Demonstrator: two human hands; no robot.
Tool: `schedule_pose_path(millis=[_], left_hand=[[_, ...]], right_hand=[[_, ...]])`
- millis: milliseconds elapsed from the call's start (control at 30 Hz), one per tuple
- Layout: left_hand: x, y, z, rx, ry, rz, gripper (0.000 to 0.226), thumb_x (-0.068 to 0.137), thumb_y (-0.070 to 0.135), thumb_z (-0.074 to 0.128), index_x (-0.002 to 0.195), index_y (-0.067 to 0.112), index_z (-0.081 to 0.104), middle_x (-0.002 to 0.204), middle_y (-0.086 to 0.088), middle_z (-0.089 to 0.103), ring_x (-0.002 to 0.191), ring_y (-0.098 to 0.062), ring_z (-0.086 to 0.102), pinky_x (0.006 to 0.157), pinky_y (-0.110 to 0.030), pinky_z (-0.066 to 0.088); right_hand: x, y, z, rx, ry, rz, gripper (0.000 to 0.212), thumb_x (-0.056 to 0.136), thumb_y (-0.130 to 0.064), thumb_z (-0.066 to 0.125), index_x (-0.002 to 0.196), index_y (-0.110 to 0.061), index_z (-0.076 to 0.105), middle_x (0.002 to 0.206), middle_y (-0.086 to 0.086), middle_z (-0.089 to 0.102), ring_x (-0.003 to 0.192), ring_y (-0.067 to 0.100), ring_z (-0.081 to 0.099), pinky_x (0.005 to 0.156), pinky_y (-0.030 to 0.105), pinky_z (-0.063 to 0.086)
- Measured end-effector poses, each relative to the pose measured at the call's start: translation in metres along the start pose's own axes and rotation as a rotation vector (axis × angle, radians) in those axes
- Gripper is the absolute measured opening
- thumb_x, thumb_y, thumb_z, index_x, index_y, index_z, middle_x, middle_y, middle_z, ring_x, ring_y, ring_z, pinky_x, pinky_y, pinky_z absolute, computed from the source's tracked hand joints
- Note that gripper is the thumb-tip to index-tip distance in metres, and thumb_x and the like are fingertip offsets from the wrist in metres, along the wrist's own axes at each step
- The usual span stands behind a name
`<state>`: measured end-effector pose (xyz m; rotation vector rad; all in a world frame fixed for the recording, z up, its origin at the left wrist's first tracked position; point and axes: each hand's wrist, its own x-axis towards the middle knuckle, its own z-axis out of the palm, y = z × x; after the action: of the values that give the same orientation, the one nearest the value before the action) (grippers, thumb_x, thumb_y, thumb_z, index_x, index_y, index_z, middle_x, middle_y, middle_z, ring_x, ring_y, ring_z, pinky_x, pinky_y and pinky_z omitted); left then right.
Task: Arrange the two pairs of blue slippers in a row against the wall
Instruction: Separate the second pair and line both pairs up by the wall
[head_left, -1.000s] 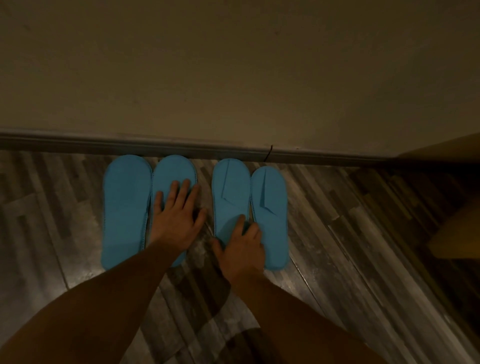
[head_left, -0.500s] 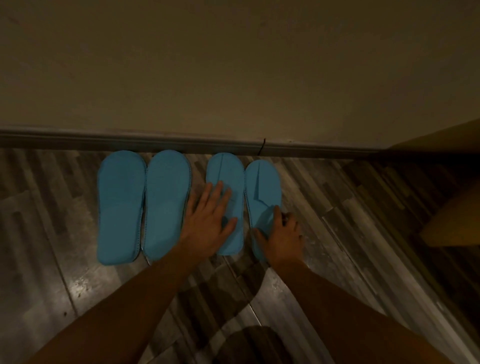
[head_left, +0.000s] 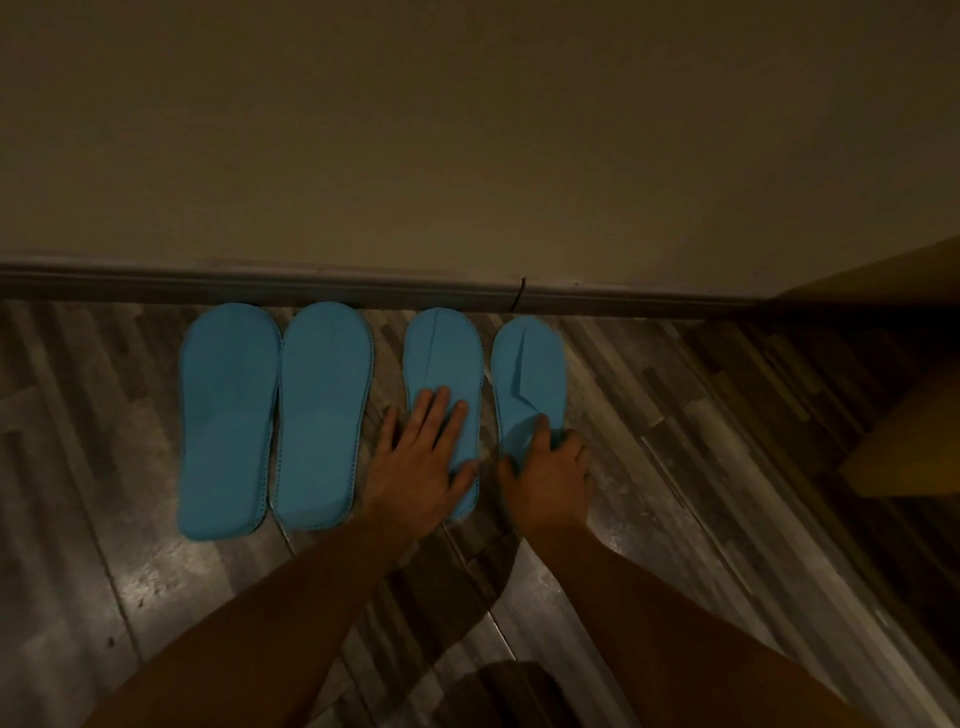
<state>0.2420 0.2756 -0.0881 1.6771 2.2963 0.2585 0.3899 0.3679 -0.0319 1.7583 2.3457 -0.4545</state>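
Observation:
Several flat blue slippers lie side by side on the wood floor, toes toward the baseboard (head_left: 363, 288). The left pair (head_left: 275, 415) lies untouched, its two slippers touching. My left hand (head_left: 423, 457) rests flat, fingers spread, on the heel half of the third slipper (head_left: 441, 353). My right hand (head_left: 548, 470) covers the heel of the fourth slipper (head_left: 530, 369), thumb on top and fingers curled round its edge. A narrow gap separates the third and fourth slippers.
A plain beige wall (head_left: 467, 130) rises behind the baseboard. A thin dark cord (head_left: 519, 296) hangs over the baseboard above the right pair. A wooden furniture piece (head_left: 904, 431) stands at the right edge.
My left hand left the second slipper and came to rest on the third. My right hand shifted from the third to the fourth slipper, which now lies slightly apart from the third.

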Motion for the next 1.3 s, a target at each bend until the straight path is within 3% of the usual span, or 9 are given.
schedule_pose_path(millis=[467, 733, 900, 967, 1133, 1300], left_hand=[[0.006, 0.004, -0.001, -0.032, 0.012, 0.011, 0.077, 0.103, 0.063, 0.022, 0.164, 0.019, 0.008, 0.173, -0.007, 0.003, 0.158, -0.024, -0.008, 0.125, -0.057, 0.011], [0.005, 0.005, -0.001, -0.023, -0.002, 0.004, 0.076, 0.103, 0.064, 0.022, 0.164, 0.022, 0.007, 0.173, -0.006, 0.003, 0.158, -0.023, -0.008, 0.125, -0.057, 0.008], [0.000, 0.002, -0.010, -0.044, 0.033, 0.007, 0.074, 0.103, 0.063, 0.025, 0.164, 0.023, 0.013, 0.172, -0.006, 0.013, 0.158, -0.024, 0.002, 0.124, -0.057, 0.012], [-0.007, -0.006, -0.013, -0.055, 0.065, -0.001, 0.074, 0.102, 0.062, 0.028, 0.163, 0.022, 0.017, 0.171, -0.006, 0.019, 0.158, -0.025, 0.007, 0.124, -0.056, 0.013], [-0.027, -0.039, -0.033, -0.072, 0.119, -0.083, 0.075, 0.101, 0.065, 0.023, 0.163, 0.024, 0.016, 0.170, -0.006, 0.019, 0.158, -0.023, 0.005, 0.125, -0.048, -0.004], [-0.062, -0.100, -0.055, -0.093, 0.152, -0.189, 0.078, 0.099, 0.068, 0.022, 0.164, 0.026, 0.011, 0.172, -0.001, 0.006, 0.158, -0.019, -0.003, 0.126, -0.048, 0.003]], right_hand=[[0.006, -0.011, -0.003, 0.017, -0.003, -0.005, 0.082, 0.092, -0.058, 0.048, 0.156, -0.021, 0.012, 0.151, 0.022, 0.027, 0.137, 0.038, 0.028, 0.106, 0.054, 0.035], [0.007, -0.009, -0.005, 0.049, -0.012, -0.020, 0.082, 0.092, -0.059, 0.048, 0.156, -0.020, 0.013, 0.150, 0.022, 0.029, 0.136, 0.038, 0.031, 0.107, 0.054, 0.038], [0.003, -0.009, -0.008, -0.008, 0.030, -0.015, 0.081, 0.092, -0.063, 0.043, 0.155, -0.020, 0.014, 0.153, 0.021, 0.027, 0.139, 0.040, 0.028, 0.110, 0.059, 0.027], [-0.001, -0.009, -0.009, -0.040, 0.048, -0.086, 0.080, 0.093, -0.063, 0.041, 0.155, -0.020, 0.015, 0.155, 0.019, 0.025, 0.140, 0.039, 0.026, 0.111, 0.058, 0.025], [-0.009, -0.030, -0.007, -0.042, 0.046, -0.341, 0.078, 0.091, -0.060, 0.049, 0.154, -0.024, 0.020, 0.155, 0.014, 0.029, 0.141, 0.034, 0.026, 0.112, 0.055, 0.024], [-0.024, -0.066, 0.006, -0.002, -0.047, -0.566, 0.087, 0.087, -0.065, 0.049, 0.157, -0.029, 0.012, 0.164, 0.007, 0.016, 0.149, 0.028, 0.014, 0.115, 0.051, 0.018]])
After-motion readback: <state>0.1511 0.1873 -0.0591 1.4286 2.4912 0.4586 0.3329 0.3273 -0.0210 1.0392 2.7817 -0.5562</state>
